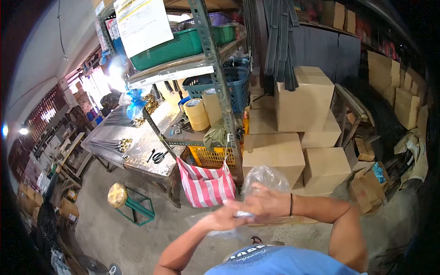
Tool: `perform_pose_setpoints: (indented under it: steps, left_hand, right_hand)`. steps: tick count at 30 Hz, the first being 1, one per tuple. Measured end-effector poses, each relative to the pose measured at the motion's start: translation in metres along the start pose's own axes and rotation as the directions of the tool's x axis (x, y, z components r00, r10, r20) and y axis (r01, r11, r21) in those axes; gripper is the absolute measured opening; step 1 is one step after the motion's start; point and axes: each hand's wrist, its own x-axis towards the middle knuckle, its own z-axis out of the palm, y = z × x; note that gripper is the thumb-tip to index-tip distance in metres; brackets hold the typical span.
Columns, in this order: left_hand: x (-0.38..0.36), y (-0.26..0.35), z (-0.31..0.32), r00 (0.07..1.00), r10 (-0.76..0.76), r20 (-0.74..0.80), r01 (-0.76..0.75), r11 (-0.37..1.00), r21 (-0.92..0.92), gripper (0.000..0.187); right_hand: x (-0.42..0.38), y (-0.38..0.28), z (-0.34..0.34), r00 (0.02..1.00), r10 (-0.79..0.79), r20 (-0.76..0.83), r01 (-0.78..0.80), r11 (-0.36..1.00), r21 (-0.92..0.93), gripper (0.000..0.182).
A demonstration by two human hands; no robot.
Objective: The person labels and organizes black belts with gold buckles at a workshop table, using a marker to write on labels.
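Fingers [233, 211] of both hands are curled shut on a clear plastic bag [263, 178]. Left hand [222, 219] and right hand [266, 204] meet below the stack of cardboard boxes [293, 151], pinching the bag, which billows up against the boxes, right of a striped bag [205, 185].
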Motion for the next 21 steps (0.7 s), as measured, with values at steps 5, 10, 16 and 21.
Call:
perform_pose_setpoints:
  steps: [5,10,16,21]
  left_hand:
    - [-0.003,0.002,-0.071,0.917,-0.393,-0.076,0.398,0.915,0.065,0.039]
    - [0.046,-0.018,-0.094,0.880,0.146,-0.453,-0.179,0.983,-0.029,0.035]
    - [0.040,-0.041,-0.216,0.783,0.127,-0.610,0.006,0.977,0.212,0.029]
    - [0.099,-0.039,-0.298,0.614,0.146,-0.775,0.174,0.933,0.314,0.036]
  right_hand:
    - [0.028,0.055,0.006,0.938,0.154,0.310,-0.144,0.988,-0.054,0.023]
    - [0.084,0.074,-0.009,0.964,0.045,-0.264,-0.134,0.935,-0.328,0.004]
    - [0.092,0.184,-0.050,0.874,0.210,-0.438,-0.373,0.868,-0.329,0.009]
    - [0.101,0.230,-0.059,0.664,0.336,-0.669,-0.596,0.778,-0.201,0.035]
